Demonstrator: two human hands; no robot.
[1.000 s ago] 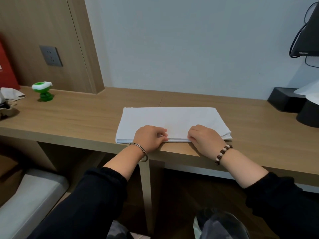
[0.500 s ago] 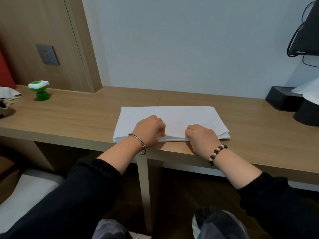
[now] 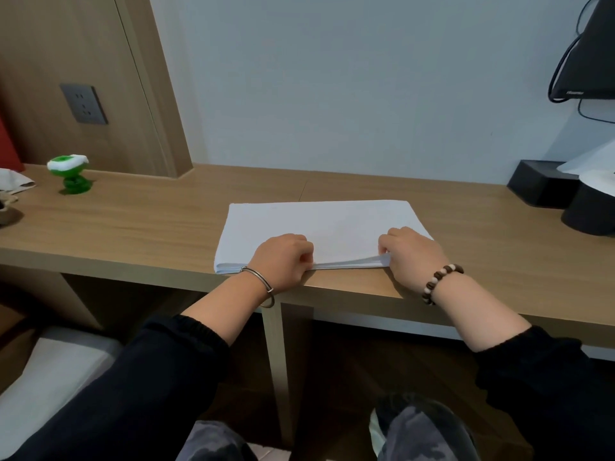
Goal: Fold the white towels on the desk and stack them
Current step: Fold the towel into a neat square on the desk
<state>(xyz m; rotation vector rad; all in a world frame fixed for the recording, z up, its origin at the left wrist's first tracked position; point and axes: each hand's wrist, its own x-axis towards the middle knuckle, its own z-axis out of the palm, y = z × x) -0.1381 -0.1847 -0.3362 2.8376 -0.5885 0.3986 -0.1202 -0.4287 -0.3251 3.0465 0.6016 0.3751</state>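
A white towel point(image 3: 326, 224) lies folded in several flat layers near the front edge of the wooden desk point(image 3: 149, 227). My left hand point(image 3: 283, 259) grips the towel's near edge left of the middle, fingers curled over the top layers. My right hand point(image 3: 411, 252) pinches the same near edge close to the towel's right corner, lifting the top layers slightly so a gap shows between them. I see no second towel apart from this pile.
A green and white toy point(image 3: 70, 174) stands at the desk's back left, below a wall socket point(image 3: 83, 103). Black boxes point(image 3: 545, 188) with white paper sit at the back right, under a black monitor point(image 3: 589, 61). A grey seat point(image 3: 50, 371) is at lower left.
My right hand has slid rightward along the towel's near edge toward its right corner, widening the gap between my hands. My left hand keeps its grip in much the same spot.
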